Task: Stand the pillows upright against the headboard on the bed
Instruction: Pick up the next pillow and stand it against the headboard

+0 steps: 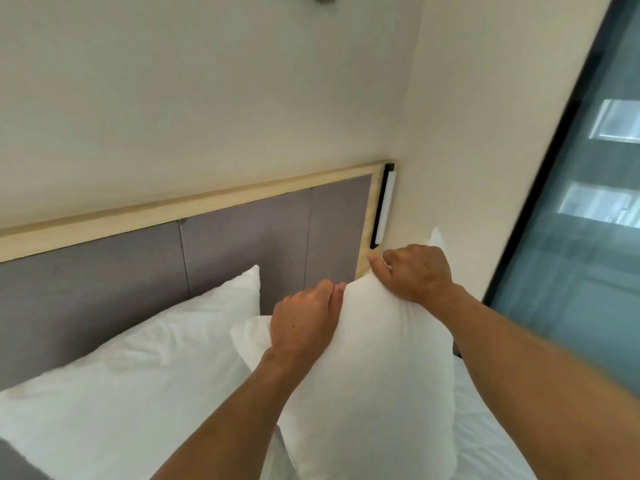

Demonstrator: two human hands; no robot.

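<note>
A white pillow [374, 368] stands on end at the right side of the bed, near the grey padded headboard [242, 244] with its pale wood frame. My left hand [304, 320] grips the pillow's top left edge. My right hand [415, 271] pinches its top right edge, close to the wall corner. A second white pillow [138, 368] leans against the headboard on the left, one corner pointing up. The lower ends of both pillows are out of view.
A black-framed white light bar [382, 206] is fixed at the headboard's right end. A cream wall [467, 133] runs close along the right of the bed, then a dark-framed window [588, 237]. White bed sheet [485, 427] shows at the lower right.
</note>
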